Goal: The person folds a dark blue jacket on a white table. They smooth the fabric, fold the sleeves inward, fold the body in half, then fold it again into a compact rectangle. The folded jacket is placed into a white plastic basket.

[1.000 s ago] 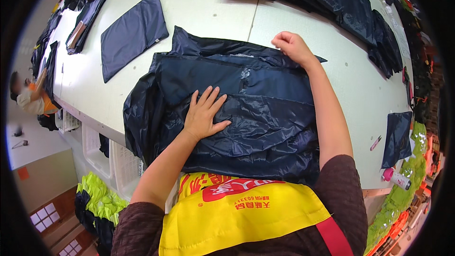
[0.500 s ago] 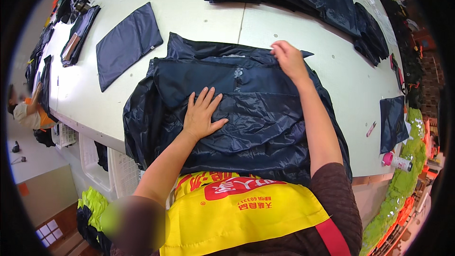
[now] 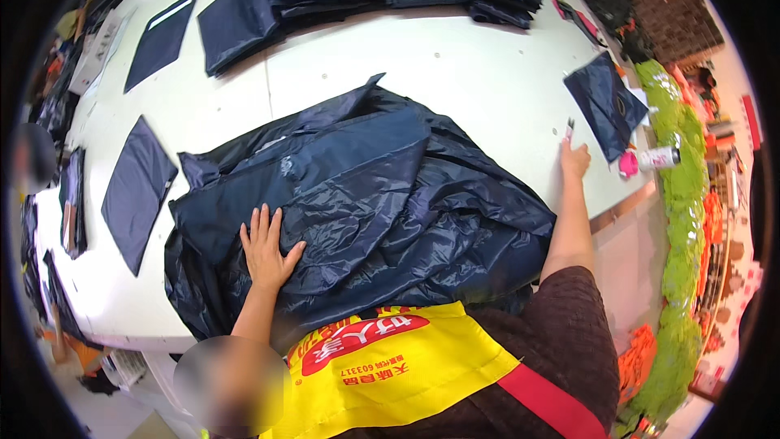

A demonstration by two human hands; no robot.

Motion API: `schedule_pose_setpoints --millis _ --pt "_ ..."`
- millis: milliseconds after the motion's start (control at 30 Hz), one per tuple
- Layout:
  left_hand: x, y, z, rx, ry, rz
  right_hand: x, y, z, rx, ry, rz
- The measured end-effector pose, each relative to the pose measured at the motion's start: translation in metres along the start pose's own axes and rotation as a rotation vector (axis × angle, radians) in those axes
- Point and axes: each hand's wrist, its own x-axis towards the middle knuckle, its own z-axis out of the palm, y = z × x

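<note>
A large dark navy garment (image 3: 382, 203) of shiny, crinkled fabric lies spread in front of me, with a smooth panel folded over its upper left. Flat on that panel rests my left hand (image 3: 270, 252), its fingers stretched and holding nothing. Off the garment's right side, my right hand (image 3: 575, 161) is at the table with its fingers closed at the end of a slim, pink-handled tool (image 3: 569, 125) with a dark tip. The tool is too small to tell its exact kind.
Folded navy pieces are stacked along the far side of the white table (image 3: 349, 57). A single folded navy piece (image 3: 140, 195) lies to the left. At the right are a navy pouch (image 3: 605, 106) and a pink-capped bottle (image 3: 654, 159), beside green material (image 3: 678, 260) along the edge.
My right hand has left the garment's upper right corner and reached right to the slim tool. My left hand stays flat on the fabric. The view has turned right.
</note>
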Motion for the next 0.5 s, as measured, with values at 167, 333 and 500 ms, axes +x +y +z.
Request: schedule_pose_setpoints --millis 167,333,500 --pt "0.005 0.0 -0.009 0.007 0.016 0.02 0.056 0.046 0.03 0.108 -0.251 -0.161" --pt "-0.005 -0.004 -0.007 0.003 0.007 -0.041 0.007 -0.045 -0.026 1.274 -1.085 0.213" --pt "-0.002 -0.003 -0.007 -0.043 0.011 -0.048 -0.101 -0.178 -0.074 1.46 -1.51 -0.037"
